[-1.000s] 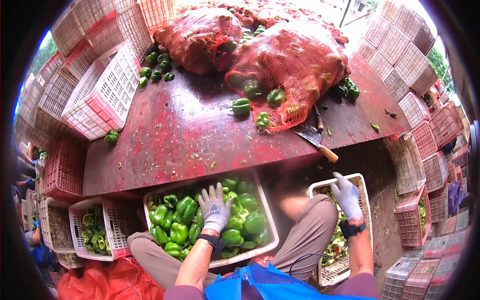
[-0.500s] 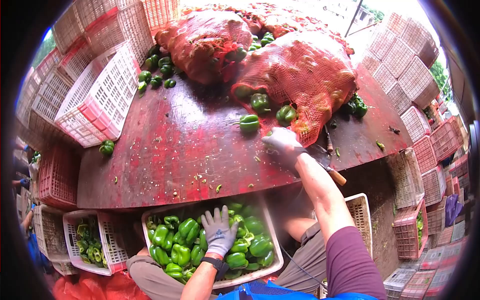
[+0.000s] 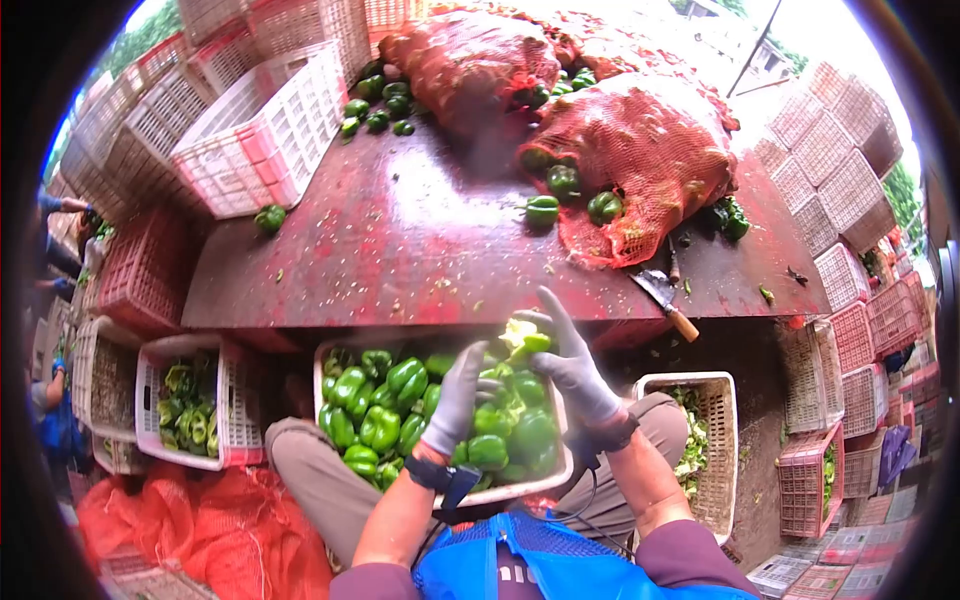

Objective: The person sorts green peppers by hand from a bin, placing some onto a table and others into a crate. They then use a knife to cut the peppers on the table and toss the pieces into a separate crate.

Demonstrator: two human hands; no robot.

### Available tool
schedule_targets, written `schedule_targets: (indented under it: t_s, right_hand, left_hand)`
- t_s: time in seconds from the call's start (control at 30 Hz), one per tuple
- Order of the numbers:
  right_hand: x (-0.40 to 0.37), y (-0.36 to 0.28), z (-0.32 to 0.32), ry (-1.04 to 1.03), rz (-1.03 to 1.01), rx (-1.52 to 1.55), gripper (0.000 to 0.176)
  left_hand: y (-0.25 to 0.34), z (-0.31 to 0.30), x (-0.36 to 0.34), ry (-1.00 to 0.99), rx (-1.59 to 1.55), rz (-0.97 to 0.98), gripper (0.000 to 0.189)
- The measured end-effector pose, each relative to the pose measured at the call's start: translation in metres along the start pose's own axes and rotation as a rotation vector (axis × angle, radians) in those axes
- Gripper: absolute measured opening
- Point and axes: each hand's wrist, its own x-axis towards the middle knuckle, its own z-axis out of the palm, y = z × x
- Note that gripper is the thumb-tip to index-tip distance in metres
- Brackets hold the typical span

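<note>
Both hands wear grey gloves and are raised over a white crate [image 3: 567, 440] of green bell peppers [image 3: 380, 428]. My right hand [image 3: 575, 365] holds a pale yellow-green pepper piece [image 3: 524, 340] between thumb and fingers. My left hand [image 3: 458, 398] is half curled just left of it, palm inward, with its fingers apart and nothing visible in its grip. A knife [image 3: 668, 305] with a wooden handle lies at the table's near edge. Peppers spill from a red mesh sack [image 3: 640, 150] on the table.
The red table [image 3: 380, 270] spans the front. White crates [image 3: 262, 130] are stacked at left. A crate of trimmings [image 3: 715, 455] stands right of my knee, a pepper crate [image 3: 190, 400] at left, and red netting [image 3: 210, 530] below. Another person's arm [image 3: 55, 385] shows far left.
My right hand has come back from the sack on the table to above the crate, now with a pepper piece. My left hand has lifted off the peppers. The view has shifted.
</note>
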Motion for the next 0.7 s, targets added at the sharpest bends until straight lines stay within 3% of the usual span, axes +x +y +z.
schedule_targets:
  t_s: [0.07, 0.2, 0.27, 0.33, 0.47, 0.5, 0.6, 0.7]
  right_hand:
    - [-0.014, 0.014, 0.018, -0.03, 0.048, -0.008, 0.097]
    - [-0.033, 0.03, 0.023, -0.159, 0.003, -0.282, 0.088]
    - [-0.039, 0.03, 0.022, -0.137, 0.12, -0.111, 0.077]
    - [-0.047, 0.02, 0.02, -0.094, 0.227, -0.307, 0.072]
    - [-0.047, 0.011, 0.019, -0.288, 0.098, -1.007, 0.058]
    - [-0.049, 0.012, 0.02, -0.281, 0.032, -0.996, 0.049]
    - [-0.05, 0.021, 0.01, -0.294, 0.016, -1.059, 0.045]
    - [-0.05, 0.038, 0.01, -0.071, 0.027, -0.837, 0.04]
  left_hand:
    - [0.006, 0.002, -0.014, -0.36, -0.362, -0.056, 0.048]
    - [0.004, 0.0, -0.033, -0.205, -0.355, 0.109, 0.034]
    - [0.004, -0.001, -0.044, -0.2, -0.238, 0.083, 0.035]
    - [0.0, 0.002, -0.053, -0.182, -0.103, 0.097, 0.036]
    - [-0.016, 0.006, -0.054, -0.125, 0.108, 0.155, 0.038]
    - [-0.022, 0.011, -0.053, -0.077, 0.085, 0.143, 0.037]
    - [-0.041, 0.012, -0.049, -0.009, 0.023, 0.134, 0.039]
    - [-0.052, 0.025, -0.05, 0.036, -0.153, 0.06, 0.042]
